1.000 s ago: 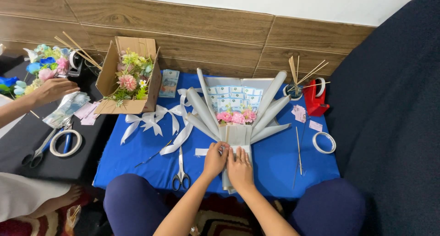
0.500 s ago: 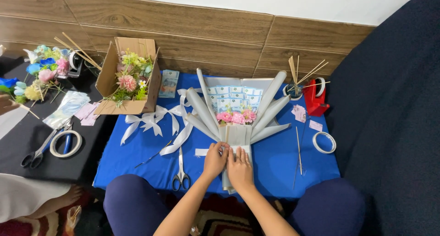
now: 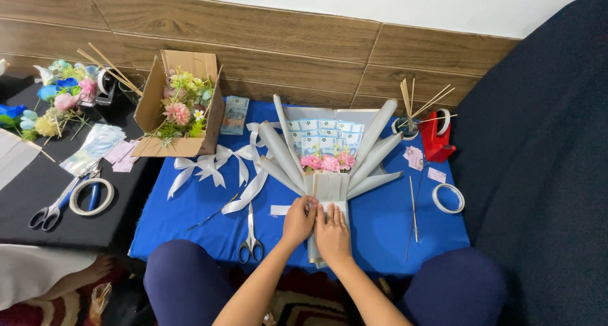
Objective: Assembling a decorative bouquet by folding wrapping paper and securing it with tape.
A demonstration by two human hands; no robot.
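Change: the co-worker's hand seen earlier at 9 o'clock by the loose flowers [image 3: 60, 101] is gone; both hands remain on the bouquet.
Left hand [image 3: 299, 221]: pressed flat on the bouquet stem wrap [image 3: 328, 190].
Right hand [image 3: 332, 234]: clamped on the stem wrap.
Bouquet location: blue counter [image 3: 190, 209], centre; scissors [image 3: 251, 237] at 8 o'clock.
Hidden: the stem under the palms; fingertip grip unclear.
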